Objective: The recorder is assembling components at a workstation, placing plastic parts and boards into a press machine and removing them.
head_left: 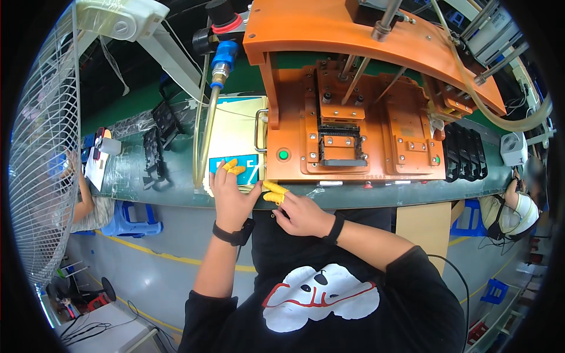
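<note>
My left hand (231, 197) is over the front of a stack of pale yellow sheets (238, 132), its fingers apart above a blue printed card (250, 170). Yellow finger cots (234, 167) cover some of its fingertips. To its right, my right hand (303, 215) has yellow cots on two fingers, which point left. The thumb lies lower, apart from them, and I see nothing held. My left thumb tip comes close to the right fingertips; whether they touch I cannot tell. An orange press fixture (282, 167) stands just beyond, with a black plastic frame (342, 162) seated in it.
Black plastic parts (154, 156) lie on the green bench (182, 170) at left, and more black frames (465, 153) stand right of the press. Clear hoses (207, 138) hang by the sheets. A fan guard (50, 141) fills the left edge. Other people sit at both sides.
</note>
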Motion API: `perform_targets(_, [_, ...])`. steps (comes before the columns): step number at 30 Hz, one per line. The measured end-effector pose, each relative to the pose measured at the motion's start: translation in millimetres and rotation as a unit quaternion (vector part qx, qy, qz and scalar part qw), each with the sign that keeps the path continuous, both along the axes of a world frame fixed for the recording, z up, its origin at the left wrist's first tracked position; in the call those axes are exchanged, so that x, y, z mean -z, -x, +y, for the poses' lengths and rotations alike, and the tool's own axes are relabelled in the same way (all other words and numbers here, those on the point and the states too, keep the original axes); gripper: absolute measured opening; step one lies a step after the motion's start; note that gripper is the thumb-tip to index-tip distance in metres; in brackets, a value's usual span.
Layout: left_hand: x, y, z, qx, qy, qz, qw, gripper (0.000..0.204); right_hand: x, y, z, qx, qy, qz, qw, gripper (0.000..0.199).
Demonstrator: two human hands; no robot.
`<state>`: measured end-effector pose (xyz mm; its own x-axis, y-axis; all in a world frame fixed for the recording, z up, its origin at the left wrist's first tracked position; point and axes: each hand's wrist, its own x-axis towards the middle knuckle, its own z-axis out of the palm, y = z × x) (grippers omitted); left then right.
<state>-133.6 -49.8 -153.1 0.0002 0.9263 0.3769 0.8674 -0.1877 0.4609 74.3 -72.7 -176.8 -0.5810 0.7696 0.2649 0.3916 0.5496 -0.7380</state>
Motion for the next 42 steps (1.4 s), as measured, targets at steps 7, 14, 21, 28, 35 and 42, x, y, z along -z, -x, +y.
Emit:
perform_targets(7, [2.7,4.3,-6.3,0.008,-0.008,-0.003,1.000,0.044,16.7,21.1,5.8,0.026,-0.030,0.028,0.999,0.046])
perform_targets(14, [-2.8,11.3,-2.6,0.089,-0.017,0.051,0.995,0.034,25.0,23.4,5.7,0.033,-0.014,0.015,0.999,0.048])
perform_targets(21, [-8.7,8.1,-3.5,0.062,0.020,0.028,0.998,0.029,26.4,21.8,3.9,0.042,0.014,0.067,0.997,0.051])
perform_targets(28, [-24.7,15.3,-8.6,0.061,0.018,-0.068,0.996,0.014,13.4,32.5,-9.3,0.141,0.288,0.245,0.915,0.028])
perform_targets(35, [-45.5,14.8,-49.0,0.038,0.075,-0.204,0.975,0.015,-27.7,68.0,12.9,0.140,0.497,0.355,0.779,0.030])
perform_targets(42, [-35.5,59.9,-77.5,-0.065,0.095,-0.482,0.869,0.013,-30.9,46.9,-15.4,0.120,0.403,0.315,0.851,0.027])
